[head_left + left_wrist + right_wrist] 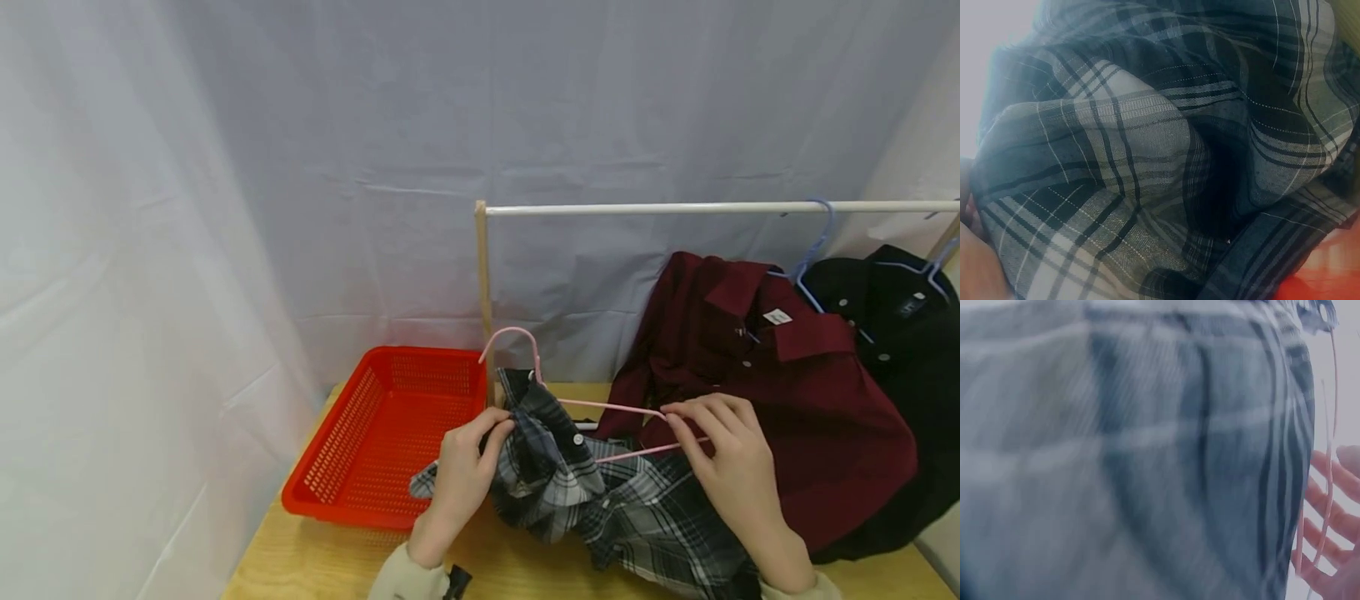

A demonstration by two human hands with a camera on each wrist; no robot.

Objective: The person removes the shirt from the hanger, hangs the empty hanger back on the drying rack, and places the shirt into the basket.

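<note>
A grey and black plaid shirt (555, 492) hangs bunched below a pink hanger (615, 406). The hanger's hook curves up out of the shirt's collar, and its right part is outside the fabric. With thumb and fingers, my left hand (465, 467) pinches the shirt just left of the hook. My right hand (727, 458) holds the hanger's right end between thumb and fingers. Folds of the plaid shirt (1135, 144) fill most of the left wrist view. In the right wrist view, blurred fabric covers much of the frame, with the right hand (1338, 519) at the edge beside the hanger.
A red plastic basket (427, 353) sits on the wooden table (277, 558) at left. Behind my hands stands a rack with a white rail (637, 208). A maroon shirt (832, 400) and a black shirt (915, 350) hang at its right on bluish hangers.
</note>
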